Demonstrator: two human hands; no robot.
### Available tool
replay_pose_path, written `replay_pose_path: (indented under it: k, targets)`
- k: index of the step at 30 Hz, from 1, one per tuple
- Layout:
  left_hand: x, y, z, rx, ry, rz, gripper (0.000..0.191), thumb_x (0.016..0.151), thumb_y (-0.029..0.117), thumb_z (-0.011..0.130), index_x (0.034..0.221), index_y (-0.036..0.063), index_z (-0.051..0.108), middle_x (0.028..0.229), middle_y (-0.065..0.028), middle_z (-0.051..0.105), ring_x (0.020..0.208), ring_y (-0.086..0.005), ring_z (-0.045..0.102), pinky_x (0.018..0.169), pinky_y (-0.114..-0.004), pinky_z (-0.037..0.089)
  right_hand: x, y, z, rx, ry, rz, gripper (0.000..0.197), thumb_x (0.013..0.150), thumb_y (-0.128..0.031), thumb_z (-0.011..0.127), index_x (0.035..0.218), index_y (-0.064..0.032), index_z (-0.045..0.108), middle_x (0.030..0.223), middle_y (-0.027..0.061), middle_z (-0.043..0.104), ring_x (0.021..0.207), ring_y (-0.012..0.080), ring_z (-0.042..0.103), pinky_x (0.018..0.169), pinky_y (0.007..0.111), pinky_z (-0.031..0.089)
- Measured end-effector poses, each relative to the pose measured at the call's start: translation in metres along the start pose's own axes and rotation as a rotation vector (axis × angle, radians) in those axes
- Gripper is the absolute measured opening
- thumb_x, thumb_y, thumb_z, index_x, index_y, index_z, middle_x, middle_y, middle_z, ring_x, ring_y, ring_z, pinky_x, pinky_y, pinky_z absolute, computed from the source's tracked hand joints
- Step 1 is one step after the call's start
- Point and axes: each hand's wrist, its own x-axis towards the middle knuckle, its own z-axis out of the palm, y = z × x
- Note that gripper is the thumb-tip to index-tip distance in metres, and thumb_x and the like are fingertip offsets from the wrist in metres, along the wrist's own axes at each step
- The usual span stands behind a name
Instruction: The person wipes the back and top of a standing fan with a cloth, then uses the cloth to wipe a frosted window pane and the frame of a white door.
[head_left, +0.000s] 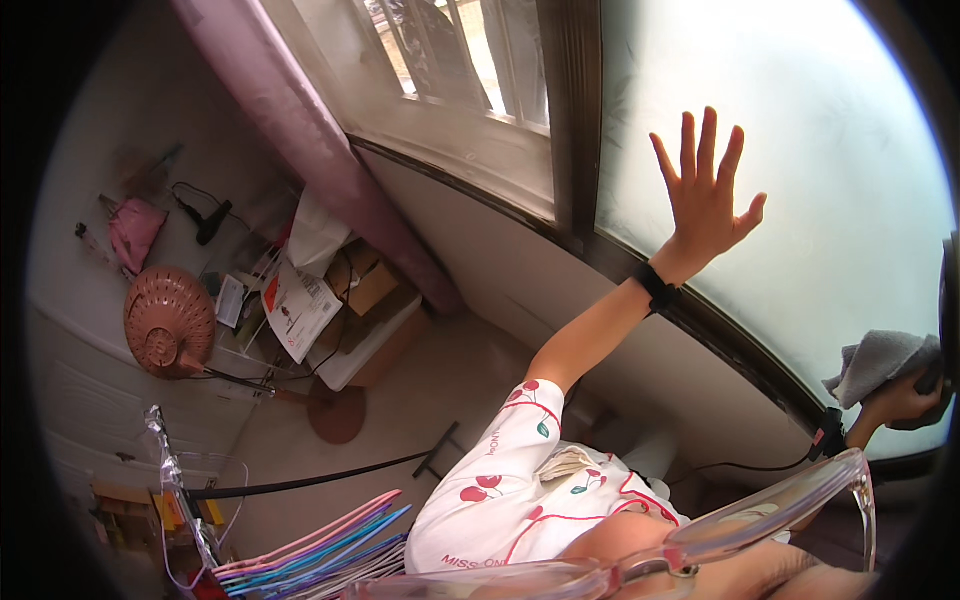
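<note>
My left hand (705, 187) is spread flat against a frosted glass pane (795, 247), its fingers apart and nothing in it; a black band circles that wrist. At the far right my right hand (904, 397) grips a grey cloth (881, 364) near the pane's lower edge; part of the hand is dark and hard to make out. The dark window frame (581, 120) stands between the frosted pane and a barred window pane (480, 150).
A pink curtain (322, 105) hangs at the left of the window. Beyond it are a brown pedestal fan (169, 322), a white storage box (337, 371) with papers and cartons, and a rack bearing colourful hangers (322, 547).
</note>
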Motion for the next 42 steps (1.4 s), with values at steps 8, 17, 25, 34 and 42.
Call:
replay_pose_path:
  k: [8,17,25,34,42]
  targets:
    - [-0.007,0.002,-0.005,0.07,-0.067,-0.054,0.064,0.083,0.046,0.041,0.138,0.0151,0.026,0.143,-0.0206,0.014,0.133,-0.0402,0.008,0.099,-0.064,-0.002,-0.156,-0.073,0.042,0.107,-0.669,-0.633,0.03,0.077,-0.014,0.063,0.107,-0.01,0.06,0.097,0.0138,0.061,0.092,0.0282,0.058,0.081,0.036,0.045]
    - [0.003,0.007,-0.008,0.016,-0.031,-0.063,0.06,0.084,0.042,0.041,0.137,0.0161,0.029,0.143,-0.0245,0.012,0.132,-0.0421,0.007,0.099,-0.064,-0.002,-0.025,0.018,0.004,0.091,0.011,-0.232,0.029,0.079,-0.014,0.062,0.104,0.0,0.061,0.105,0.011,0.062,0.091,0.0218,0.06,0.08,0.031,0.047]
    - [-0.002,0.005,-0.006,-0.006,-0.026,-0.066,0.058,0.083,0.042,0.043,0.135,0.0179,0.033,0.143,-0.0209,0.015,0.133,-0.0399,0.009,0.1,-0.063,-0.001,-0.02,-0.065,-0.001,0.304,0.09,0.172,0.031,0.081,-0.012,0.052,0.11,-0.0046,0.06,0.095,0.0103,0.065,0.08,0.017,0.061,0.073,0.028,0.051]
    - [-0.001,-0.008,-0.009,-0.038,-0.086,-0.045,0.07,0.084,0.049,0.037,0.138,0.0061,0.023,0.143,-0.0227,0.015,0.133,-0.0395,0.01,0.103,-0.059,0.001,-0.141,-0.161,0.026,0.432,-0.857,-0.521,0.032,0.072,-0.008,0.062,0.105,-0.0074,0.063,0.086,0.0162,0.061,0.083,0.0319,0.059,0.077,0.039,0.046]
    - [-0.052,-0.107,-0.043,0.061,-0.205,0.151,0.077,0.085,0.055,0.033,0.141,0.007,0.008,0.145,-0.0208,0.005,0.134,-0.0377,0.006,0.103,-0.058,0.003,-0.071,-0.07,-0.013,-0.034,-0.091,-0.093,0.04,0.08,-0.008,0.059,0.118,0.0018,0.051,0.112,0.015,0.057,0.095,0.023,0.058,0.084,0.033,0.046]
